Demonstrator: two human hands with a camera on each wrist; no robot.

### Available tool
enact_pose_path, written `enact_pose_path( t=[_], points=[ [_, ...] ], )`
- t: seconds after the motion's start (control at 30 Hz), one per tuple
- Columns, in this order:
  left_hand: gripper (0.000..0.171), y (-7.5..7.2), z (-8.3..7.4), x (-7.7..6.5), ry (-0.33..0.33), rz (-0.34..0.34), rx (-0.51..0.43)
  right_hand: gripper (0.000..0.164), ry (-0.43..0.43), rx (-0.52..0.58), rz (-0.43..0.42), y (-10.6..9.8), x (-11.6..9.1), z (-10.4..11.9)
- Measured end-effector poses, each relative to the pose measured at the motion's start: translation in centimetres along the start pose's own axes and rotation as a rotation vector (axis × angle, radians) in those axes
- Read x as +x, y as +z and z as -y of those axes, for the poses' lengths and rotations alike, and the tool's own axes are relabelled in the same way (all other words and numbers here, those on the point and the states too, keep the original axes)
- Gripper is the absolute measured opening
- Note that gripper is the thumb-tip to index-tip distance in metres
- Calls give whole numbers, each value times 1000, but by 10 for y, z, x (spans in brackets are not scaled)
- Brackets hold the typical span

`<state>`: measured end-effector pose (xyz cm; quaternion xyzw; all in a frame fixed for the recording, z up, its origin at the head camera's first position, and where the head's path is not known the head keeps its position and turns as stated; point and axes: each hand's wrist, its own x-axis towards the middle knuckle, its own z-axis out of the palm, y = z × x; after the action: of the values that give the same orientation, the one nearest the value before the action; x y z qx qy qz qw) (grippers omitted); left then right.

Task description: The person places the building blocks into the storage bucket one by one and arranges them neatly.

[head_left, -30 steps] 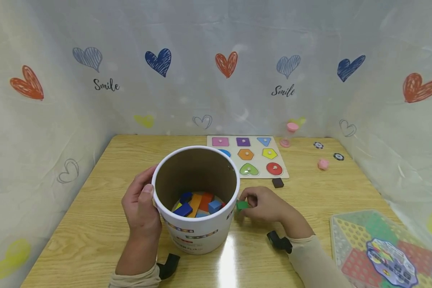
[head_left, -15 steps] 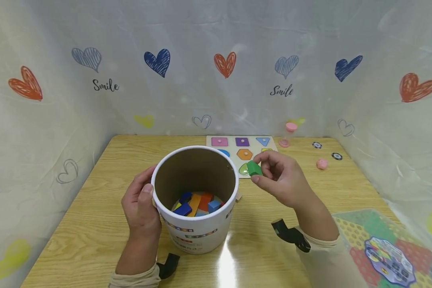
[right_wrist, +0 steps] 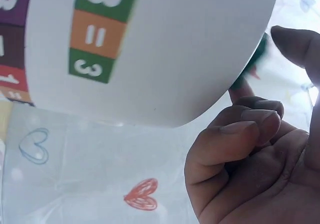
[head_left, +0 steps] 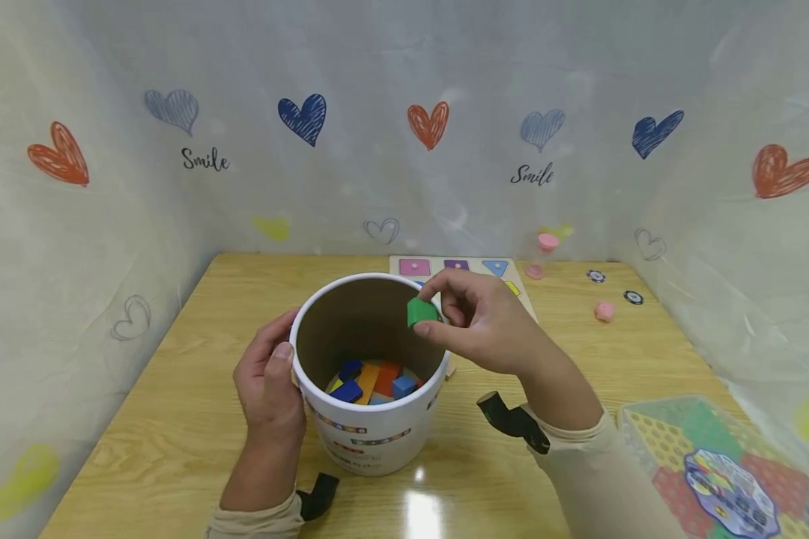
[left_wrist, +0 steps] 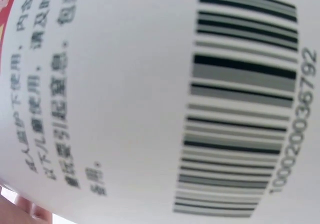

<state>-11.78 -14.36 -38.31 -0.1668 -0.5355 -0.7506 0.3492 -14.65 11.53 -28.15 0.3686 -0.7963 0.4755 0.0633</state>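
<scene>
A white bucket with printed sides stands upright on the table. Inside it lie several coloured blocks, among them an orange block and a light blue block. My left hand holds the bucket's left side, thumb near the rim; a barcode on the wall fills much of the left wrist view. Between the thumb and index finger of my right hand a green block is pinched, just above the bucket's right rim. In the right wrist view the bucket wall partly hides that green block.
Behind the bucket lies a shape puzzle board, partly covered by the right hand. A pink hourglass, two chips and a pink figure are at the far right. A clear-lidded box sits near right. A tan block peeks out beside the bucket.
My right hand has lifted the green block off the table beside the bucket and carried it up, then left to the rim. The left hand stays on the bucket.
</scene>
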Motion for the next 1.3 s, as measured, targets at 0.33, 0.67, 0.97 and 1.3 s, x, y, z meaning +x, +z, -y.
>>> enact_pose_path(
  t=[0.33, 0.67, 0.97, 1.3],
  points=[
    [39, 2, 1, 0, 5, -2, -2, 25, 18, 22, -102, -10, -17, -16],
    [41, 2, 3, 1, 2, -12, -18, 15, 24, 73, -278, -15, -30, -14],
    [41, 12, 5, 0, -11, -18, -18, 12, 51, 75, -378, -27, -34, -52],
    [41, -3, 3, 28, 10, 16, -104, 26, 284, -324, -303, -50, -38, -76]
  ],
)
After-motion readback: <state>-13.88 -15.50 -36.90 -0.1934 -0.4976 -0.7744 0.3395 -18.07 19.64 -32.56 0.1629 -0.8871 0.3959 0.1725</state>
